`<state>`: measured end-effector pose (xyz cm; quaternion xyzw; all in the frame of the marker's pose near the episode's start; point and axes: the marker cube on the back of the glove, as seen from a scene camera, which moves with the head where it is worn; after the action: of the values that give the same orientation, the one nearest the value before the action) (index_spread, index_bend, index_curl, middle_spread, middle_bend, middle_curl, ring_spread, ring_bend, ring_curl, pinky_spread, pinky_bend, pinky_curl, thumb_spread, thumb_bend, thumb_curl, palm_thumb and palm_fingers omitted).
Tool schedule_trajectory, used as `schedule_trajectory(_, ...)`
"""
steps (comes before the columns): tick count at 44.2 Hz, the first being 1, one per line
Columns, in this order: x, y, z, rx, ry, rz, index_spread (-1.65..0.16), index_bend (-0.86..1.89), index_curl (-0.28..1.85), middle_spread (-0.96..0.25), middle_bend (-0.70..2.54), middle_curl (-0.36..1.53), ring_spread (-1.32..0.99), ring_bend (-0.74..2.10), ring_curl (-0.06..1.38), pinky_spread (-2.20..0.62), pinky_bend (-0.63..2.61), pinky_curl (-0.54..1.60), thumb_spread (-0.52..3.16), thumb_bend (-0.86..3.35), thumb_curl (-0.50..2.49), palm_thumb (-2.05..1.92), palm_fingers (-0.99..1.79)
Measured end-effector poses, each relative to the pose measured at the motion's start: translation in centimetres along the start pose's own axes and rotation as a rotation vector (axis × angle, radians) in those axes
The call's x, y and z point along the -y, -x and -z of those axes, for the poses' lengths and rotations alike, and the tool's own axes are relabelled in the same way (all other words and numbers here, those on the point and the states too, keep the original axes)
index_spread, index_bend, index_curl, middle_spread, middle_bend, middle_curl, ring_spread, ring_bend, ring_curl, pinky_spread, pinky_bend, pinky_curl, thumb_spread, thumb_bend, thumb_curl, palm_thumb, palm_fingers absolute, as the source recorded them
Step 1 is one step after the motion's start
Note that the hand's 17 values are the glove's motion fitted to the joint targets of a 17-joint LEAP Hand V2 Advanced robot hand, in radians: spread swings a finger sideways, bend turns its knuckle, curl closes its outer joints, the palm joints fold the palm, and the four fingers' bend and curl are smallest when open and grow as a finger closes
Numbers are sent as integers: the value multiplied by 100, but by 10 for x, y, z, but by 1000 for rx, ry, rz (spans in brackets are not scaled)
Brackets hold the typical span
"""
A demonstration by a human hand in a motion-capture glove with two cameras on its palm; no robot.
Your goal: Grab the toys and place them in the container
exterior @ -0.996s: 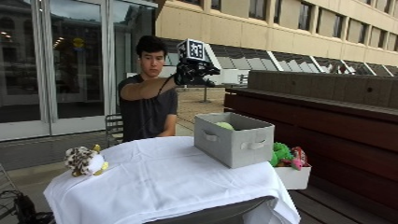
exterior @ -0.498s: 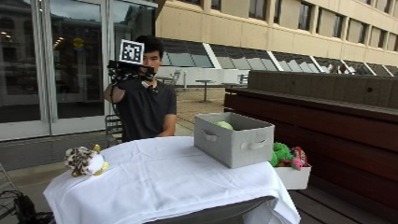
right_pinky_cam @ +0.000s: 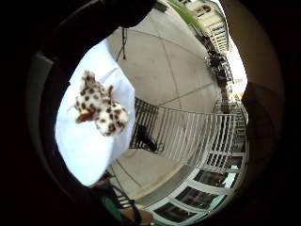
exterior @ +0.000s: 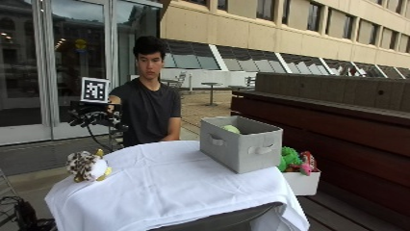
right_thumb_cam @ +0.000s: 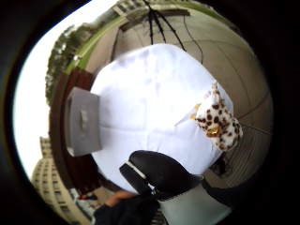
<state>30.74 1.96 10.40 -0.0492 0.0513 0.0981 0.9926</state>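
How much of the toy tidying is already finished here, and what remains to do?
Done: one green toy already lies in the grey container. In hand: nothing; the gloved right hand hangs in the air above the spotted plush toy, apart from it, and its fingers cannot be judged. Left: that spotted toy sits on the white tablecloth near the table's corner, to be picked up and put in the container.

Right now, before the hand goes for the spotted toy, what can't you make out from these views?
- Hand: outside view, fingers hidden behind its rig, so open or curled is unclear.
- Grey bin: outside view, its wall hides all but the top of a green toy.
- White box beside the table: bin and tablecloth cover part of its toys.
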Motion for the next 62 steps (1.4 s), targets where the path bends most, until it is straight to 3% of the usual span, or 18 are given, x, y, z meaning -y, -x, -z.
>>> schedule_trajectory(9,-5,-22,-60,8,69,15,-30,5,16,-5,19,40,-7,36,27,2,94,31,85,-8,23,-10,-23)
schedule_trajectory(13,1,-29,-84,19,12,58,-30,5,15,-4,18,39,-6,33,27,3,93,31,85,-8,23,-10,-23)
schedule_trajectory(20,-9,-34,-117,35,164,-50,-31,10,15,-3,13,36,-4,26,26,4,90,30,87,-6,23,-6,-26)
schedule_trajectory(29,-16,-36,-145,50,154,-64,-31,6,14,-1,13,32,-2,22,27,6,93,32,98,4,27,13,-22)
schedule_trajectory(40,-8,-39,-147,60,147,-80,-35,3,8,-3,26,36,-11,58,35,-4,117,37,109,30,37,62,16)
schedule_trajectory(49,-1,-42,-136,21,117,-12,-40,19,10,-22,43,42,-34,76,38,-25,113,35,104,48,49,91,63)
schedule_trajectory(55,20,-56,-133,-14,-129,123,-43,24,15,-31,47,44,-43,80,40,-35,101,32,84,49,56,97,76)
schedule_trajectory(59,3,-59,-126,29,40,-37,-43,21,16,-36,43,44,-48,87,41,-38,99,32,68,33,55,81,87)
schedule_trajectory(62,2,-59,-126,34,96,-76,-44,17,15,-39,43,44,-50,97,42,-41,94,29,67,29,56,79,102)
